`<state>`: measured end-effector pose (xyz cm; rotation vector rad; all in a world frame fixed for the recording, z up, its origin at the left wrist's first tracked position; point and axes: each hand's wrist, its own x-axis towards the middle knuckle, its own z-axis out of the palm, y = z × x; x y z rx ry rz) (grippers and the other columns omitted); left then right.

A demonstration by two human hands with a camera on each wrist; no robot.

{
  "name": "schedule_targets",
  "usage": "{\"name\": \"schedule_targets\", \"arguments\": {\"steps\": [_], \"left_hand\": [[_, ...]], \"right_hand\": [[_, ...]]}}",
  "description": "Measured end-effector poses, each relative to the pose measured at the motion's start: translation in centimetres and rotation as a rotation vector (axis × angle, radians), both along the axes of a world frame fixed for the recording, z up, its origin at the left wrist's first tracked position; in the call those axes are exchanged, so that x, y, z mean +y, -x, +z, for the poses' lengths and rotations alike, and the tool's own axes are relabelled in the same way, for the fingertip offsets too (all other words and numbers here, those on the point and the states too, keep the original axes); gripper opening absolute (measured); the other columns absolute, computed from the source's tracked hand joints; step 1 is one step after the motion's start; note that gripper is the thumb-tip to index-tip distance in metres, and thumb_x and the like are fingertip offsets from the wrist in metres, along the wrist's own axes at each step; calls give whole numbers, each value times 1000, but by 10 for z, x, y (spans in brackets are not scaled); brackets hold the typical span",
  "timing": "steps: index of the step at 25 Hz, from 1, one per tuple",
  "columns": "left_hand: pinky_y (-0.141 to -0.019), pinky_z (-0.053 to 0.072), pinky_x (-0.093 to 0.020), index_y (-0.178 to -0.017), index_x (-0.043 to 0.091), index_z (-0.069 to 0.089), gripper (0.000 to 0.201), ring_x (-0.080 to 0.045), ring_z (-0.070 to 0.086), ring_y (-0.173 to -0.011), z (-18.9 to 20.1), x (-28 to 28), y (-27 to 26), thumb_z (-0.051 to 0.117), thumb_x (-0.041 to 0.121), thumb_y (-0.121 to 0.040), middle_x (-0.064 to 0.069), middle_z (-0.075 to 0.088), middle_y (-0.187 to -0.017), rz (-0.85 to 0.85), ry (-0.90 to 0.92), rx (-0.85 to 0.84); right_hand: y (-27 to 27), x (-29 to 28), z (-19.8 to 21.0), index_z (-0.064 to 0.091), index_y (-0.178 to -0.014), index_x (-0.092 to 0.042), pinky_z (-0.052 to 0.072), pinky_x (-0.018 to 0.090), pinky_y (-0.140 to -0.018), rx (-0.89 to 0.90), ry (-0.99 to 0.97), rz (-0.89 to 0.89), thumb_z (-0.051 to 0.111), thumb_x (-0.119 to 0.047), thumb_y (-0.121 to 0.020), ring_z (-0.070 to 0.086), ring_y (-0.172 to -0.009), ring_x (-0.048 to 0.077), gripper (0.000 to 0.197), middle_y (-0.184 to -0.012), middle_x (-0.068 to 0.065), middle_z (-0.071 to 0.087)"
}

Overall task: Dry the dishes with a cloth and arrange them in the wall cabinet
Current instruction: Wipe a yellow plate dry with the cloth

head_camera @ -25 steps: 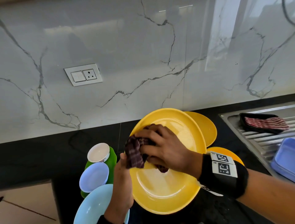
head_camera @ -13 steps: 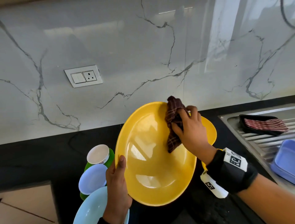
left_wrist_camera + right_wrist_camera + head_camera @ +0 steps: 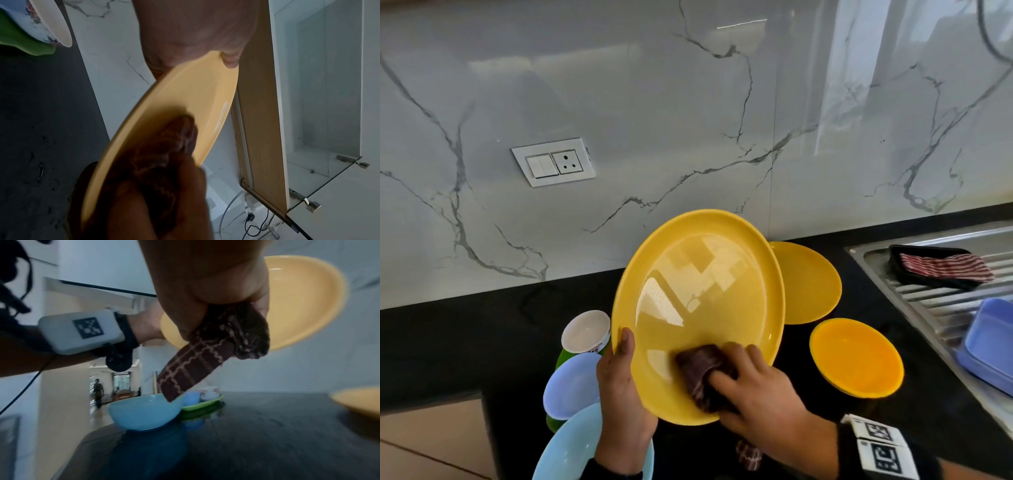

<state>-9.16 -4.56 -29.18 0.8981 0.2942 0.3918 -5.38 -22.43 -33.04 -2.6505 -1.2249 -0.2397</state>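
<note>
Right hand (image 3: 760, 401) fingers curled round bunched dark checked cloth (image 3: 705, 375), pressing it on lower inner face of large yellow plate (image 3: 698, 308). Left hand (image 3: 621, 394) grips plate's left rim, thumb on front face. Plate tilted, held above black counter (image 3: 465, 342). Right of plate: second yellow plate (image 3: 811, 284), orange bowl (image 3: 856, 356). Left of plate: white bowl (image 3: 585, 330), lilac bowl (image 3: 570, 385), light blue bowl (image 3: 571, 448).

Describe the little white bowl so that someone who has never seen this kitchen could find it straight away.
Start at the black countertop under the marble wall, then look left of the big yellow plate that the left hand holds. There a cluster of dishes sits on a green plate. The white bowl is the one farthest back, and unlike the plain blue bowls it has a floral print outside.
</note>
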Motion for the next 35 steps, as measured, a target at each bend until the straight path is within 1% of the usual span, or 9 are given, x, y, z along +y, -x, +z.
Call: {"name": "schedule_targets", "arguments": {"steps": [3, 7, 13, 17, 20, 24, 27, 32, 35], "left_hand": [[-105, 37, -65, -135, 7, 54, 97, -46, 55, -120, -1, -6, 2, 80, 65, -62, -23, 58, -133, -33, 19, 26], [-105, 39, -56, -128, 9, 59, 103, -38, 60, -118, 6, -6, -1, 83, 71, -50, -19, 62, -128, 25, -37, 19], [-98, 45, -59, -119, 25, 64, 96, -36, 66, -108, -6, -3, 5, 84, 75, -39, -11, 69, -119, 39, -36, 13], [-103, 34, -71, -122, 21, 65, 94, -44, 58, -117, -10, 1, 6, 87, 68, -43, -17, 64, -126, 24, 5, 16], [-103, 37, -67, -113, 24, 71, 85, -41, 61, -114, -9, -1, 3, 88, 67, -42, -15, 66, -123, 40, 1, 1], [-106, 33, -67, -137, 18, 53, 98, -45, 53, -123, -11, -2, 0, 80, 70, -58, -20, 57, -136, 12, 81, 14], [-106, 34, -66, -140, 8, 49, 99, -47, 51, -125, -10, -10, 1, 72, 72, -68, -25, 53, -138, -1, 59, 35], [-101, 43, -59, -123, 26, 62, 96, -36, 63, -114, -1, -9, 4, 80, 77, -43, -10, 67, -124, 43, -66, 49], [-97, 46, -57, -112, 25, 67, 82, -36, 65, -109, -6, -7, 6, 79, 73, -47, -13, 69, -120, 52, -44, 67]], "right_hand": [[-12, 21, 18, 44, -105, -35, 47, 28, -60, -296, 39, 284, 57, -47, -66, 56, -87, 25, 44, -125, 4, 44], [-43, 40, 51, 43, -107, -31, 44, 32, -61, -467, -131, 305, 52, -38, -75, 48, -94, 29, 34, -126, 6, 41], [-96, 23, 93, 57, -125, -23, 54, 39, -63, -202, -406, -122, 68, -34, -79, 45, -112, 34, 49, -133, 10, 37], [-101, -5, 63, 49, -135, -22, 55, 40, -77, 21, -475, -391, 64, -36, -89, 36, -125, 29, 50, -140, 8, 30], [-72, -10, 25, 47, -135, -25, 57, 37, -71, 31, -435, -441, 61, -40, -88, 36, -123, 31, 51, -139, 8, 30], [-14, 0, -5, 47, -118, -30, 57, 37, -66, -219, -258, 23, 52, -49, -73, 44, -103, 30, 49, -129, 6, 40], [-13, 14, 7, 46, -112, -32, 51, 31, -68, -421, -156, 320, 49, -45, -80, 47, -97, 27, 35, -129, 2, 43], [-79, 11, 58, 50, -125, -26, 55, 39, -62, -227, -429, -112, 60, -40, -79, 41, -107, 30, 48, -131, 7, 38], [-101, -4, 65, 54, -132, -17, 55, 46, -76, -3, -511, -362, 67, -30, -86, 39, -119, 31, 50, -138, 11, 37]]}}
